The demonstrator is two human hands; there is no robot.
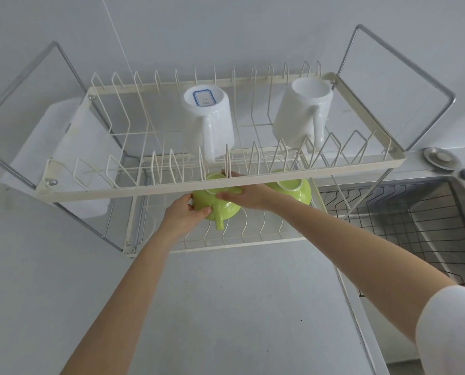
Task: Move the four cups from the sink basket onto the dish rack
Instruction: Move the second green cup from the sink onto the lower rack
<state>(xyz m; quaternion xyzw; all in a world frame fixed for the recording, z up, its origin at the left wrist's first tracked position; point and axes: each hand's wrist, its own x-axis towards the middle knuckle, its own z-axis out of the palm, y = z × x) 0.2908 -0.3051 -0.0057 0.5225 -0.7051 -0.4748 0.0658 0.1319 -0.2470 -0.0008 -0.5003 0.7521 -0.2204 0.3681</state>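
A two-tier cream wire dish rack (253, 182) stands on the counter. Two white mugs rest upside down on its upper tier: one with a blue label (212, 120) in the middle, another (301, 115) to the right. On the lower tier, a green cup (296, 189) sits upside down at the right. A second green cup (220, 208), upside down with its handle pointing toward me, is held between both hands over the lower tier. My left hand (184, 212) grips its left side, my right hand (242, 194) its right side.
A steel sink (442, 234) with a dark wire sink basket (404, 212) lies to the right of the rack. A white cutting board (71, 158) hangs at the rack's left end. A round metal lid (441, 157) sits behind the sink. Grey counter (226, 307) spreads below.
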